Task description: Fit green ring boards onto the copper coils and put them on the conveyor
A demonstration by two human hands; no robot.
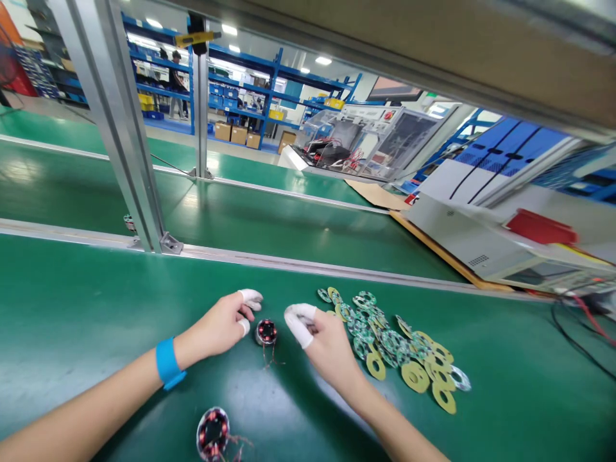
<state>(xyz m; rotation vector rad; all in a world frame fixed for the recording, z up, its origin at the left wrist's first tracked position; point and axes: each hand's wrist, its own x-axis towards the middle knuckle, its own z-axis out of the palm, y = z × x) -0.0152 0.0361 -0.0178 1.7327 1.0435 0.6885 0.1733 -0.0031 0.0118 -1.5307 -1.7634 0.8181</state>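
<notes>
Ring pile (394, 343) right; left mat (86, 308) open

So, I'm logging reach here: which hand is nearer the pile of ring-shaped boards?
Right. The right hand touches the pile of ring-shaped boards; the left hand sits farther left.

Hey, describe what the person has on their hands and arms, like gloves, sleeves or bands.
Both forearms are bare, with no sleeves in view. The left hand wears white finger cots on the fingertips, and a bright blue band circles the left wrist. The right hand also has white finger cots on its fingertips and nothing on the wrist.
</notes>
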